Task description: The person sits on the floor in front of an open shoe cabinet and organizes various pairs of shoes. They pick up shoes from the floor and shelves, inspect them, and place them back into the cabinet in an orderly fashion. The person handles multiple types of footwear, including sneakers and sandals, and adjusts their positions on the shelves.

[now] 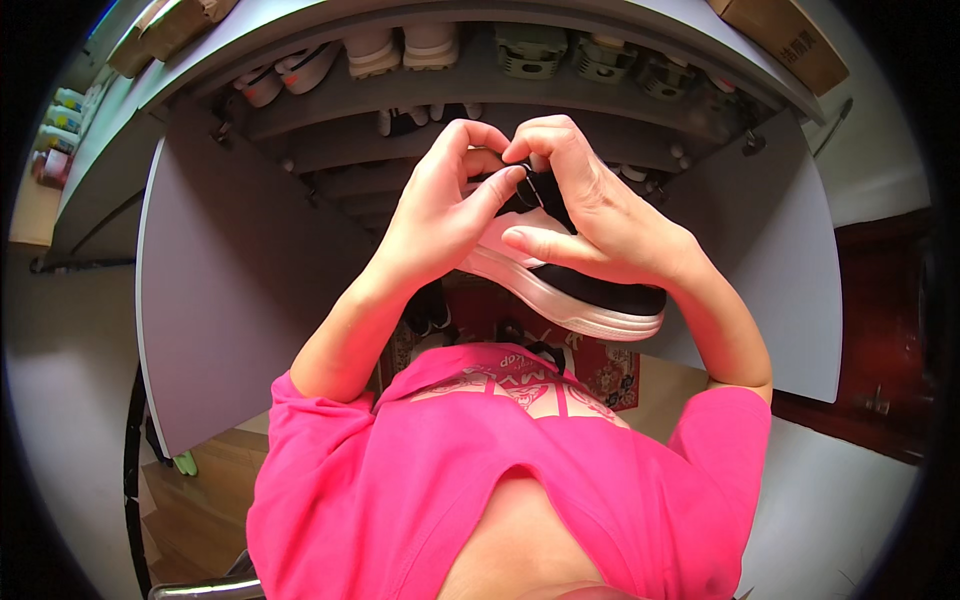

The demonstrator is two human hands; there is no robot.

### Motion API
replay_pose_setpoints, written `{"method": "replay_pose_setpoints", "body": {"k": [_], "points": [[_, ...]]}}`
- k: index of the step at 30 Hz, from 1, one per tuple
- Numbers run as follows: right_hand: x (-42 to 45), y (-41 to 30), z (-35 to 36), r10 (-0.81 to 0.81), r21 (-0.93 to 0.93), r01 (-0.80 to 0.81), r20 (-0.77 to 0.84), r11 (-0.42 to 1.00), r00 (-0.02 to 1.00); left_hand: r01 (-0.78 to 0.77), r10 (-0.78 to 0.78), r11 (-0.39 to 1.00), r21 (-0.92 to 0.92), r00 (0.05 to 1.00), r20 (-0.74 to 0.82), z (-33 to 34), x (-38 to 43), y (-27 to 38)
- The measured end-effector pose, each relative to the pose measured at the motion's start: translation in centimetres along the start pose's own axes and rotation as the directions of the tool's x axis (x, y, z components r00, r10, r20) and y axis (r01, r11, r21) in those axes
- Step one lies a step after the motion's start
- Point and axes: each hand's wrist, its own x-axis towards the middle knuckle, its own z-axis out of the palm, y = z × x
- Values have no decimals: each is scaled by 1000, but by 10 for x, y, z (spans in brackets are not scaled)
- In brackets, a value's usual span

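Note:
In front of my chest, a black and white shoe [600, 295] with a thick white sole is held up between both hands, its side turned towards me. My left hand [465, 187] pinches dark material at the shoe's upper part between thumb and bent fingers. My right hand [581, 195] has its fingers curled over the same dark part, the fingertips close to the left ones, with its thumb against the pale side of the shoe. A thin loop [531, 187] shows between the hands. The fingers hide much of the shoe's upper.
Behind the hands stands a grey shoe cabinet with its left door [217, 285] and right door [765, 262] swung out. Its shelves hold white shoes [431, 46] and green footwear [529, 51]. A cardboard box [784, 41] lies on top. Below is a red patterned mat [622, 371].

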Motion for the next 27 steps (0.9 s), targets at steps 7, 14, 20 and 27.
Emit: {"method": "replay_pose_setpoints", "body": {"k": [7,14,20,27], "points": [[-2,-7,-8,102,-248,-118,-75,962,992,-34,40,997,67,995,-94,-3,4,-11],[-1,-6,3,30,-105,-55,-229,993,973,-33,46,991,129,993,-105,-3,7,-16],[-3,9,0,-210,-624,67,-158,779,965,-30,33,985,168,999,-12,-3,4,-17],[-10,-8,16,-528,-639,335,-133,692,839,-130,245,878,460,949,-199,-2,15,-52]]}}
